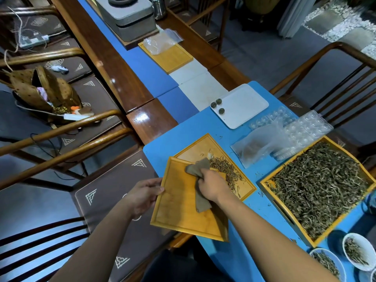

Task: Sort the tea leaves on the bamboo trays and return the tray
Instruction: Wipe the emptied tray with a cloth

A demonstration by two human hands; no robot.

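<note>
Where the blue mat [203, 127] meets its near edge, two white bowls [360, 254] sit at the lower right, each holding a small heap of tea leaves. Just beyond them, the left hand [143, 197] grips the left rim of an empty bamboo tray [179, 210], thumb on top, holding it tilted over the mat's edge. The right hand [212, 185] clutches a grey-brown cloth [200, 180] and presses it against the tray's inner face. Behind, partly under that tray, a second bamboo tray [201, 148] lies flat with a loose pile of sorted leaves [227, 169] on its right side. To the right, a larger tray [266, 183] is filled with tea leaves. Farther off lie clear plastic bags [258, 145] and blister moulds [307, 127], then a white tray [244, 106] bearing three small tea balls [218, 105].
</note>
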